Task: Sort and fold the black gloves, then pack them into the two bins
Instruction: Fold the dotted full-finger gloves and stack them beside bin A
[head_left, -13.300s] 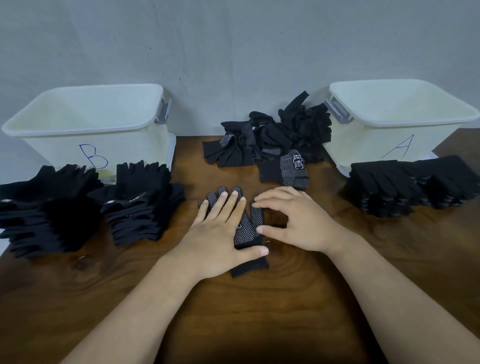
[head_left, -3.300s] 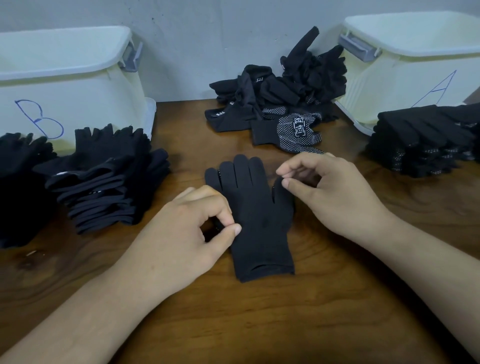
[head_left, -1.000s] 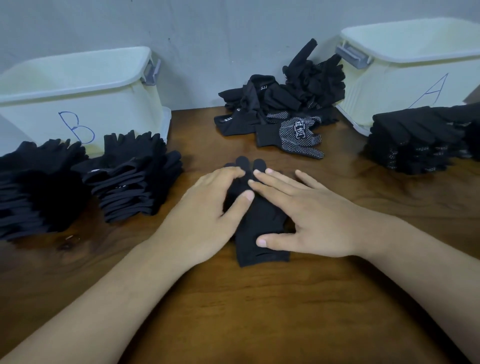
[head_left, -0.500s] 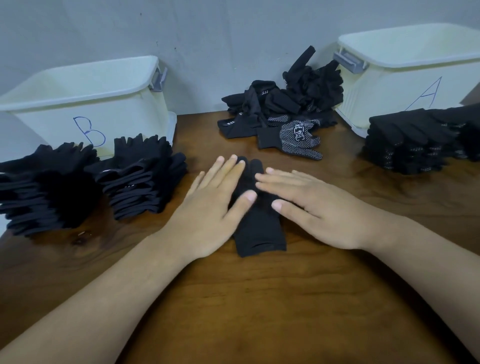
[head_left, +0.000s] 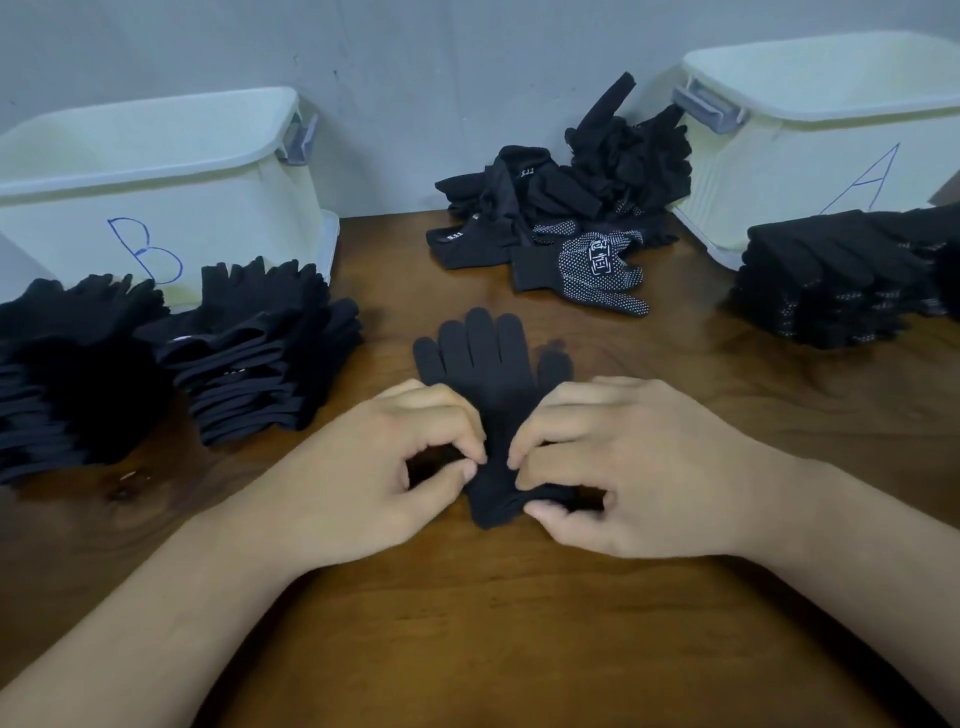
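The plain black glove (head_left: 485, 374) lies flat on the wooden surface (head_left: 519, 623), glove-fingers toward the loose pile (head_left: 571, 208). It is smooth knit with no dots showing. The left hand (head_left: 374, 467) and right hand (head_left: 613, 462) have their fingers clamped on its cuff end, bunching it. Uneven pulling could skew the fold, I judge. To the glove's left, stacks (head_left: 249, 353) front bin B (head_left: 156, 176); to its right, a dotted stack (head_left: 841, 280) fronts bin A (head_left: 810, 130).
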